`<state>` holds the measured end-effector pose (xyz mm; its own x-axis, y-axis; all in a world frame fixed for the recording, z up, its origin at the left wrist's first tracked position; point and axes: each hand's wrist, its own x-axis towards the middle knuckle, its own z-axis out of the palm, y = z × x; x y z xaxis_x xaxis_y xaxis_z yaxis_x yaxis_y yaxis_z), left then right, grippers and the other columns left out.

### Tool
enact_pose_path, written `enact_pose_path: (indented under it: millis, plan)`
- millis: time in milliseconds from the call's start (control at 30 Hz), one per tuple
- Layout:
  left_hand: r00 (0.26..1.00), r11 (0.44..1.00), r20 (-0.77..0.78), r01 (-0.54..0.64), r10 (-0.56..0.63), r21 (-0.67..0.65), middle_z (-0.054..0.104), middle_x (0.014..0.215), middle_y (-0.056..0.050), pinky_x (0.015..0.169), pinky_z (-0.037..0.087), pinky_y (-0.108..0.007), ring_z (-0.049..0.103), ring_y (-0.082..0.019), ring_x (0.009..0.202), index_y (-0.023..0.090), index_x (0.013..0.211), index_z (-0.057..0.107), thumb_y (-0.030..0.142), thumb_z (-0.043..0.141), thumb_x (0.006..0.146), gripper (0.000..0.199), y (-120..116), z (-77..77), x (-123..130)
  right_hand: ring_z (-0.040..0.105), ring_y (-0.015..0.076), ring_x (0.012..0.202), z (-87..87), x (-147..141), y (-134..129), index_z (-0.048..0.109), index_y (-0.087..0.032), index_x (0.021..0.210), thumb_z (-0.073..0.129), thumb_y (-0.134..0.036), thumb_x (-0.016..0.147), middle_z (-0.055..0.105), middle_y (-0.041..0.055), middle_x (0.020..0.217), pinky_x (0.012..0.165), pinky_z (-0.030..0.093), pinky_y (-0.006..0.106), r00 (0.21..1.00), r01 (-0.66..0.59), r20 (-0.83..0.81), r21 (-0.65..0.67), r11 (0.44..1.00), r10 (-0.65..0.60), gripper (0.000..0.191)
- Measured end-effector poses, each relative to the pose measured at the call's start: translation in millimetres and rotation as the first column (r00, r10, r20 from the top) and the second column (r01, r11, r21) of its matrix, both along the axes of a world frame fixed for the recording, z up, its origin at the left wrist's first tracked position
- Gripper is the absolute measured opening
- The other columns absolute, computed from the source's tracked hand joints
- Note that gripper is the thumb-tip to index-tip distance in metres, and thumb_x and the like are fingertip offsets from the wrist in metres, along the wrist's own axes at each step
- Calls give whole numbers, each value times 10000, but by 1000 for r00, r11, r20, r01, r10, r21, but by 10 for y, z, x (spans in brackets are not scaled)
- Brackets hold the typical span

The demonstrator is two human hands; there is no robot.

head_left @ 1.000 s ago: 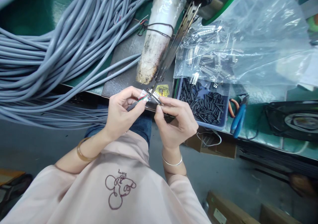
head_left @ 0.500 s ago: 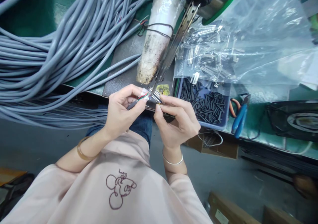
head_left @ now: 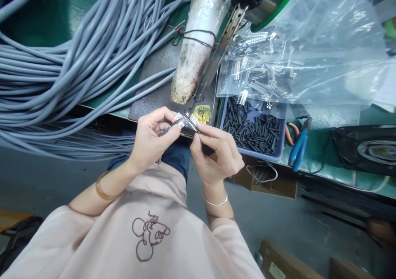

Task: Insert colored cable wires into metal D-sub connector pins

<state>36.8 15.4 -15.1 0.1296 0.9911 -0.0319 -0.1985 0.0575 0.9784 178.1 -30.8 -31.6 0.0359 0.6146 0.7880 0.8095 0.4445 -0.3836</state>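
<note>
Between thumb and fingers, my left hand (head_left: 156, 132) pinches a grey cable's stripped end, where thin coloured wires (head_left: 177, 122) fan out. My right hand (head_left: 218, 151) grips one end of a small metal pin connector (head_left: 192, 122), its row of pins turned toward the wires. Just above the connector is the tip of a soldering iron (head_left: 213, 60), which slants down from a fixed mount. Whether any wire touches a pin is too small to tell. Under the connector lies a yellow piece (head_left: 202, 113) on the dark plate (head_left: 151, 89).
Bundled grey cables (head_left: 77, 72) fill the left. A stained white wrapped tube (head_left: 194, 43) stands beside the iron. To the right are a blue bin (head_left: 252, 153) of short black tubes, a clear bag (head_left: 324, 52) with metal connectors, blue-handled cutters (head_left: 298, 149) and a solder reel (head_left: 276, 6).
My right hand and the connector have shifted slightly left and down, away from the iron's tip. My left hand has barely moved.
</note>
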Motion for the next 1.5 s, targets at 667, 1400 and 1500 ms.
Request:
enact_pose_path:
  millis: [667, 1400, 1500]
  plan:
    - [990, 999, 138, 11, -5, -44, 559, 565, 60, 373, 326, -157, 374, -18, 394, 181, 725, 595, 302, 854, 748, 286, -69, -24, 25, 770, 152, 864, 37, -69, -30, 635, -223, 822, 699, -116, 886, 792, 5, 949, 756, 650, 301, 946, -80, -323, -175, 981, 20, 139]
    - [998, 1000, 62, 0, 2, -22, 590, 660, 26, 483, 483, -179, 543, -72, 538, 201, 708, 556, 227, 810, 745, 258, 26, 50, 40, 767, 151, 843, 106, -45, 50, 670, -235, 829, 765, -82, 836, 796, -8, 944, 781, 641, 305, 988, -12, -157, -101, 995, -4, 181]
    - [997, 1000, 76, -2, 4, -30, 598, 674, 27, 481, 483, -173, 520, -59, 521, 199, 709, 561, 209, 802, 740, 243, 25, 44, 33, 767, 153, 839, 92, -47, 46, 654, -234, 815, 753, -91, 842, 796, -6, 940, 770, 643, 305, 987, -12, -160, -89, 996, -3, 176]
